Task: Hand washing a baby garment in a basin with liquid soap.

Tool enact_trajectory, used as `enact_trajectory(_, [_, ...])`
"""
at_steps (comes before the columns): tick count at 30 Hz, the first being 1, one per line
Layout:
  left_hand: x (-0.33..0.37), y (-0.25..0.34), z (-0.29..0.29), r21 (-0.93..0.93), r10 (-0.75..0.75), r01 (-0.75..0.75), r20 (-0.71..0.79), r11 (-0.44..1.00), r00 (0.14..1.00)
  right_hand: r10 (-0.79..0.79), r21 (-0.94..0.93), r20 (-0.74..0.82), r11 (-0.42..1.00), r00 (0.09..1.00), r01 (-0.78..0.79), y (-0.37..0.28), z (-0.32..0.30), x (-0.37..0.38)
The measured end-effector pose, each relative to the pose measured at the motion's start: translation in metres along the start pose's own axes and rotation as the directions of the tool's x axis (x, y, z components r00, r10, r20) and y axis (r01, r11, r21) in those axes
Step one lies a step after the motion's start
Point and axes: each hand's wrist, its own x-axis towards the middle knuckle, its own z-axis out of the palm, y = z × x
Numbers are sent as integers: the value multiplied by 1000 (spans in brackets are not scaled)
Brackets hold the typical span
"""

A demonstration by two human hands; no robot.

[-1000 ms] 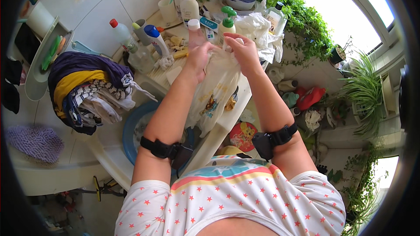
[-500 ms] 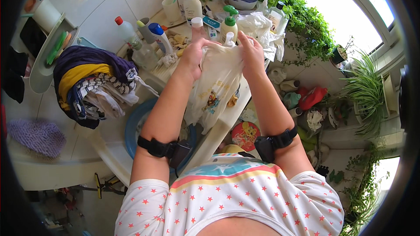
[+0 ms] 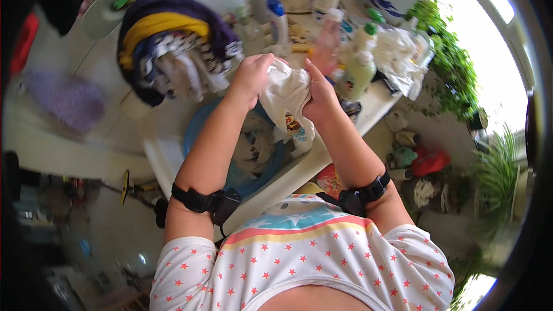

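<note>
A white garment (image 3: 282,89) with a small cartoon print is stretched between my two hands, bunched up along its top. My left hand (image 3: 253,78) is closed on its left side, and my right hand (image 3: 321,89) pinches the right side with the thumb up. The lower part of the garment hangs over the right side of a blue basin (image 3: 269,173). Inside that basin lies wet-looking pale cloth (image 3: 253,144), partly hidden by my left forearm. Just beyond my right hand stand a pink bottle (image 3: 327,46) and a green pump bottle (image 3: 358,72).
A dark hanging bundle of clothes (image 3: 158,31) with a yellow band is left of the basin. More bottles, including a blue-capped one (image 3: 278,26), crowd the ledge behind. Crumpled white plastic (image 3: 397,52) and leafy plants (image 3: 446,63) lie to the right.
The garment, spread long and hanging before, is now gathered shorter between my hands. My view has swung, so the ledge's bottles and the clothes bundle appear farther right. Both hands still hold the garment.
</note>
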Motion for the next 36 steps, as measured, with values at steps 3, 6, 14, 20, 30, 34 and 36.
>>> enact_trajectory(3, [-28, -11, -31, 320, 125, -68, -160, 945, 979, 129, 55, 15, 990, 991, -130, 49, 10, 24])
enact_trajectory(6, [-58, -20, -56, 601, 313, -108, -247, 792, 917, 263, 22, 20, 964, 965, -263, 94, 30, 37])
enact_trajectory(14, [-133, -24, -123, 483, 363, -21, -627, 875, 689, 522, -100, 70, 852, 850, -514, 175, 72, 43])
enact_trajectory(20, [-161, -2, -153, 363, 326, -57, -743, 930, 585, 574, -178, 128, 816, 809, -550, 192, 101, 42])
enact_trajectory(30, [-144, -36, -186, 557, 312, 228, -708, 799, 634, 414, -338, -170, 828, 894, -448, 188, 38, 91])
enact_trajectory(34, [-132, -52, -198, 666, 317, 370, -677, 648, 664, 309, -423, -229, 822, 923, -380, 185, 34, 86])
enact_trajectory(36, [-127, -58, -201, 675, 314, 369, -667, 639, 676, 285, -553, -183, 762, 941, -338, 182, 24, 88])
